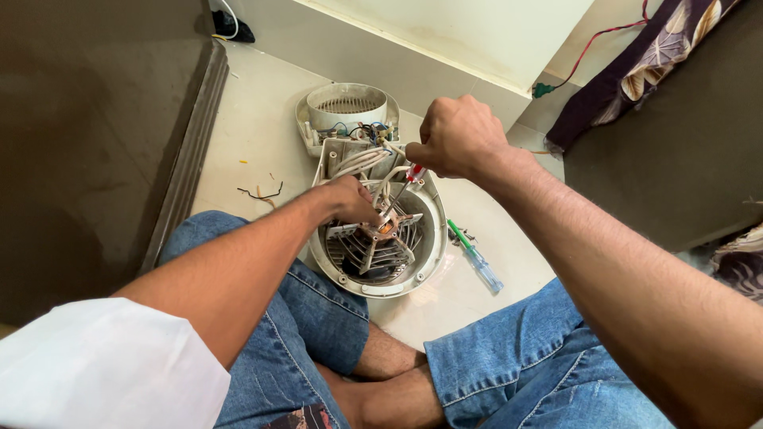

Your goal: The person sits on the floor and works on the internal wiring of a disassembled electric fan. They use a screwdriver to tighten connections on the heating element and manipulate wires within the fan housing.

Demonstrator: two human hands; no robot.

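On the pale floor (254, 127) between the knees lies an opened white round appliance housing (433, 238), dark cabinet edge (187, 159) close at left, wall behind, free floor at right. Left hand (350, 200) curled, fingertips pinching the motor part (381, 230). Right hand (457, 137) fisted around a red-handled screwdriver (413, 175), shaft slanting down-left toward the motor. Green screwdriver (474, 258) lies loose beside the housing.

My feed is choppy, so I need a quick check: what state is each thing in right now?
Round white fan housing: opened, motor and grille exposed.
Rear cover: detached, lying behind the housing.
White wires: loose, running between the two parts.
Red-handled screwdriver: gripped, tip down at the motor.
Green screwdriver: lying on the floor, untouched.
Right hand: closed on the red-handled screwdriver.
Left hand: resting on the motor.
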